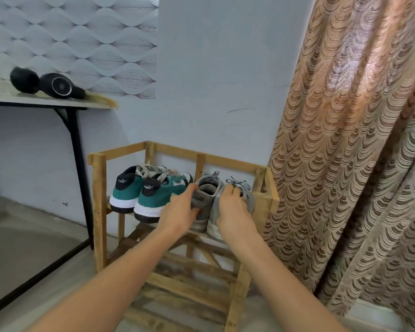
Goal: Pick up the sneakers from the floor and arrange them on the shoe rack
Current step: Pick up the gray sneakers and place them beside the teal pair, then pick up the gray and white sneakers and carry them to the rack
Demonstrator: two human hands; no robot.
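Taking the wooden shoe rack (98, 207) as the reference, a black-legged side table (75, 149) stands to its left against the wall, bearing a dark rounded device whose nature I cannot tell. On the rack's top tier, at the left end, sits a pair of teal sneakers (151, 195), suede-looking with white soles and pale laces, heels toward the viewer and overhanging the front slat. To their right on the same tier is a pair of grey sneakers (207, 188), soft fabric uppers, grey laces, long axes running front to back, toes toward the wall. The left hand (181, 212) is closed around the heel of the left grey shoe; the right hand (233, 209) is clamped over the heel of the right grey shoe. The hands are close together but not touching. Both shoes appear seated, so the remaining move is judged to be a short push toward the wall and release. A patterned curtain (345, 140) hangs just right of the rack. The lower slats are bare, rough timber.
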